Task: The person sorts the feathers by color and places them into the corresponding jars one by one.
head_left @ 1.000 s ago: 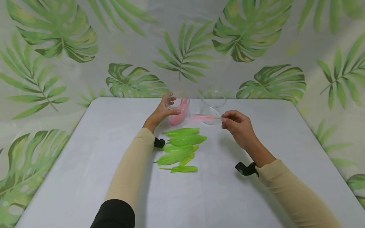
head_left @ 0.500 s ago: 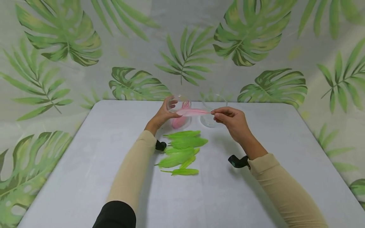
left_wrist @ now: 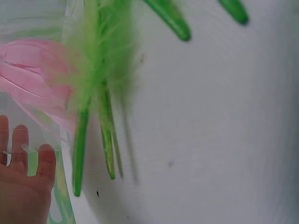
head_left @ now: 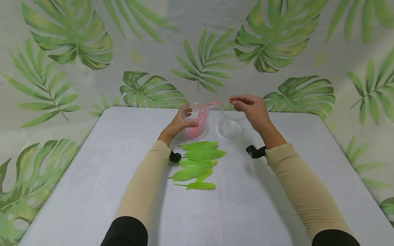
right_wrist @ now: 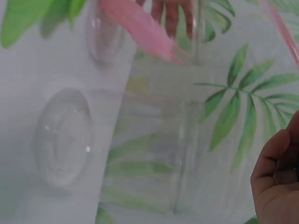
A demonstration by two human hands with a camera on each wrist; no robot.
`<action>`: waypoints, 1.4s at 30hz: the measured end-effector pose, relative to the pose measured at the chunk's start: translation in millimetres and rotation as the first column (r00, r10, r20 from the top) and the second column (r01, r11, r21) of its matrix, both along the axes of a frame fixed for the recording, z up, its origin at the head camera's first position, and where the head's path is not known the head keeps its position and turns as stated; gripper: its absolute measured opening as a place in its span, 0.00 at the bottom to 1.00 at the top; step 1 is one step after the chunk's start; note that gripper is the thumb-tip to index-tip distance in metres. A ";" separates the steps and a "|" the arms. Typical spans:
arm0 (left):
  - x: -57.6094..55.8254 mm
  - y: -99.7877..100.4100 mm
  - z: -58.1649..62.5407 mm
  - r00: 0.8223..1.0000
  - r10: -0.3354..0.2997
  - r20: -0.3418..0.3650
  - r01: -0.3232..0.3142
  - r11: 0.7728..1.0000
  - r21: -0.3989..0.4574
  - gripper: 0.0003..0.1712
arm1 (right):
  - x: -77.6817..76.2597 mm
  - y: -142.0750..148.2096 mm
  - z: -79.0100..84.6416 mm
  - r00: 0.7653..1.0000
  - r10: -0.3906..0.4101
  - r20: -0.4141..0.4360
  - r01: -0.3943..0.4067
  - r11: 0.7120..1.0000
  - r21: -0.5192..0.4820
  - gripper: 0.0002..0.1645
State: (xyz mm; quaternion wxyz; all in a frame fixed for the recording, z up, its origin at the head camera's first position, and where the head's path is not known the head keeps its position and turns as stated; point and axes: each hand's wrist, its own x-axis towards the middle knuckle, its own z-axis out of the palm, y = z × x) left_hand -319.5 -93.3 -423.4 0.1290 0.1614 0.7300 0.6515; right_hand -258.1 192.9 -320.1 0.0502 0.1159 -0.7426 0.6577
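My left hand (head_left: pixel 178 126) grips a clear jar (head_left: pixel 205 134) round its side, thumb at the front. Pink feathers (head_left: pixel 196 130) lean inside this jar and show large in the left wrist view. Above the jars, my right hand (head_left: pixel 253 108) pinches another pink feather (head_left: pixel 212 103) by the quill end. That feather lies roughly level over the left jar's rim, pointing left; in the right wrist view it is cut off at the upper right edge. To the right of the gripped jar stands a second clear jar (right_wrist: pixel 65 140), with nothing visible inside.
Several green feathers (head_left: pixel 200 155) lie in a loose stack on the white tabletop (head_left: pixel 261 205), in front of the jars. A leaf-patterned cloth (head_left: pixel 215 20) hangs behind the table's back edge. Both wrists carry small black cameras (head_left: pixel 175 157).
My right hand has brought the pink feather left, then raised it from beside the gripped jar to above its rim. My left hand keeps hold of the jar.
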 end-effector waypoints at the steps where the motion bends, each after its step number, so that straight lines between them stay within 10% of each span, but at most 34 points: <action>1: 0.2 -0.1 0.5 1.000 -0.001 -0.004 0.001 1.000 0.000 0.56 | -4.8 -0.9 3.3 1.000 -0.002 -0.006 0.002 1.000 0.002 0.14; 17: 1.4 6.1 0.1 1.000 -0.022 0.006 0.022 1.000 0.017 0.60 | -59.3 -22.3 26.2 0.998 -0.041 0.056 0.031 0.984 0.176 0.12; 29: 17.5 8.5 26.2 0.997 -0.058 0.054 0.057 0.998 0.017 0.58 | -77.8 -20.0 17.0 1.000 -0.020 -0.003 0.020 0.953 0.304 0.11; 42: 15.6 -3.7 23.7 0.998 -0.017 0.064 0.016 1.000 0.019 0.57 | -86.7 -41.8 -3.3 0.994 0.076 0.083 -0.101 0.933 0.346 0.13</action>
